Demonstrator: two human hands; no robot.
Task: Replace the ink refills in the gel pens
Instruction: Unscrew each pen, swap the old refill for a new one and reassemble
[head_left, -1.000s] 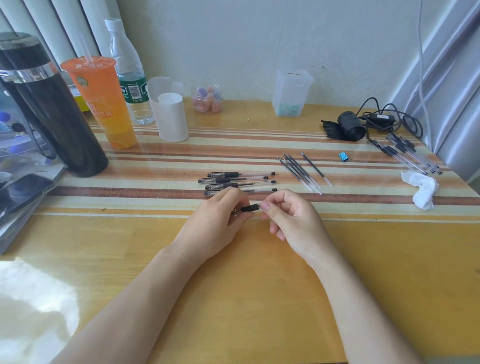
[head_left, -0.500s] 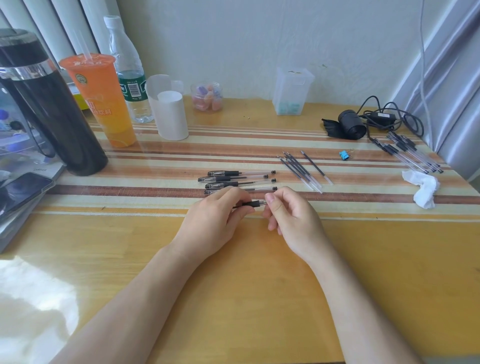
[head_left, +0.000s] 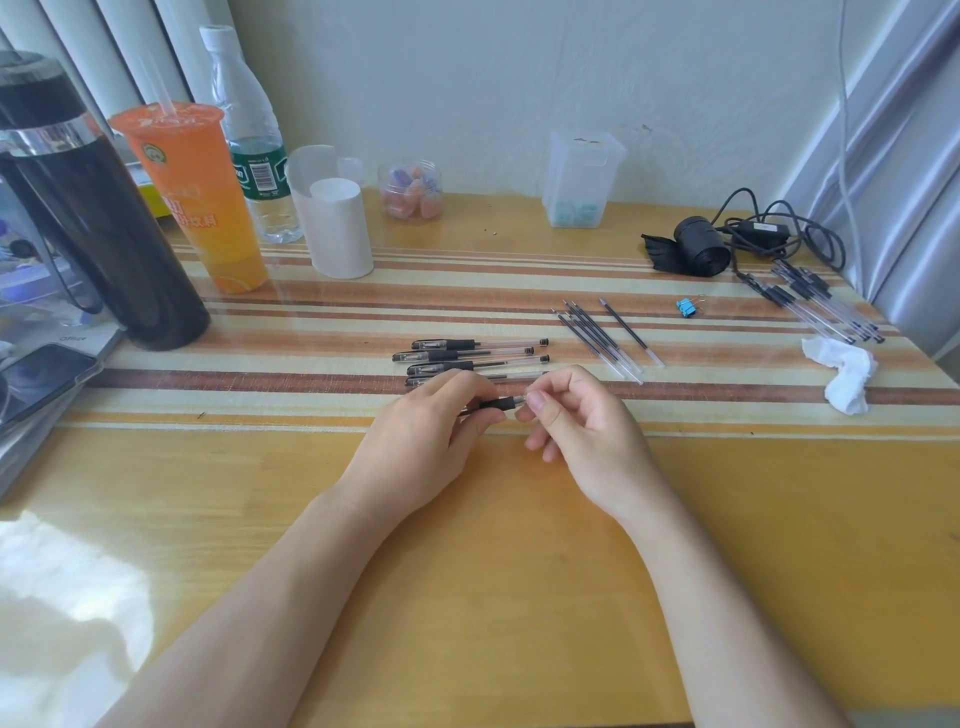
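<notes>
Item in hand: one black-gripped gel pen (head_left: 497, 403), which my left hand (head_left: 426, 436) is gripping by the body while my right hand (head_left: 587, 431) is pinching its tip end. Four capped clear plastic gel pens (head_left: 475, 358) are lying just behind my hands on the striped woven mat (head_left: 311, 384), and thin black ink refills (head_left: 597, 338) are lying to their right.

Open passage over the near tabletop (head_left: 467, 597); gel pens (head_left: 467, 358), refills (head_left: 597, 338) beyond; flask (head_left: 93, 218), cup (head_left: 197, 197) far left.
</notes>
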